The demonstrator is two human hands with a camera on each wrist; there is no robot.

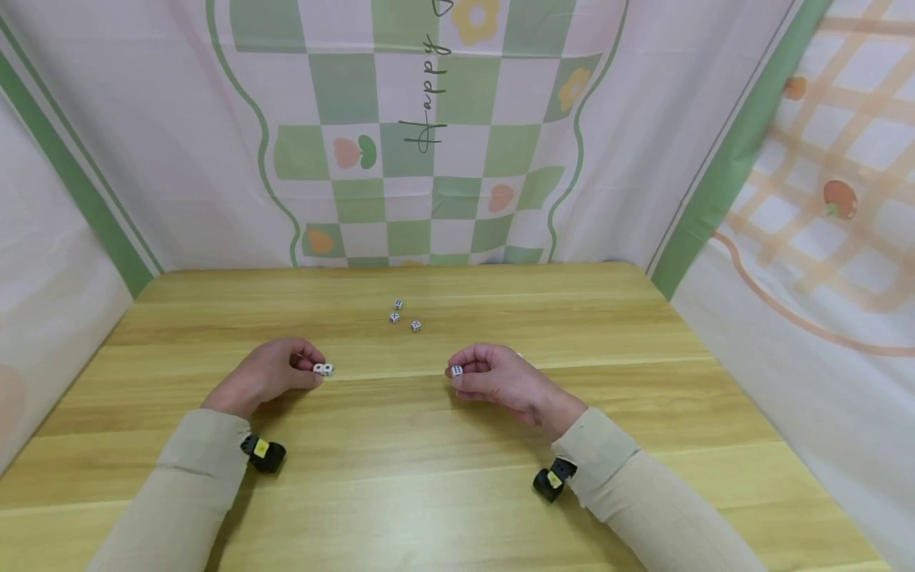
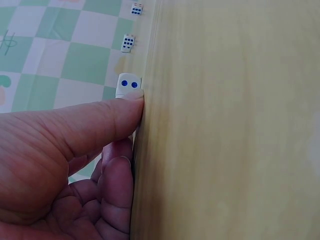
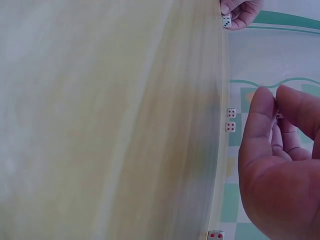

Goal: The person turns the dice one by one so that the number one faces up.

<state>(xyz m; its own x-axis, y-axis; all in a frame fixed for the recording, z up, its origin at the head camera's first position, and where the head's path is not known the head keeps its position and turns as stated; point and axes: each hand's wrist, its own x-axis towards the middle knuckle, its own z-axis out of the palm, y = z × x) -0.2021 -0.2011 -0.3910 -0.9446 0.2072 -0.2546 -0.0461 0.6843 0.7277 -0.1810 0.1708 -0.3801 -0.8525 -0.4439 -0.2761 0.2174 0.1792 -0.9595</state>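
With thumb and fingertips, my left hand (image 1: 275,372) pinches a small white die (image 1: 318,369) at the left of the wooden table. A second die (image 1: 328,369) sits right against it. In the left wrist view two blue dots show on the die (image 2: 128,84) at the thumb tip. My right hand (image 1: 500,380) pinches another white die (image 1: 457,370) between thumb and index finger. From the right wrist its fingers mostly hide that die (image 3: 279,115). Several spaces beyond the hands lie three loose dice, including one die (image 1: 416,326) set apart.
Farther back, one die (image 1: 398,304) lies behind another die (image 1: 394,318). The right wrist view shows a further die (image 3: 216,235) at the bottom edge. A patterned cloth (image 1: 407,191) hangs at the wooden table's (image 1: 400,469) back edge, with more cloth on both sides.
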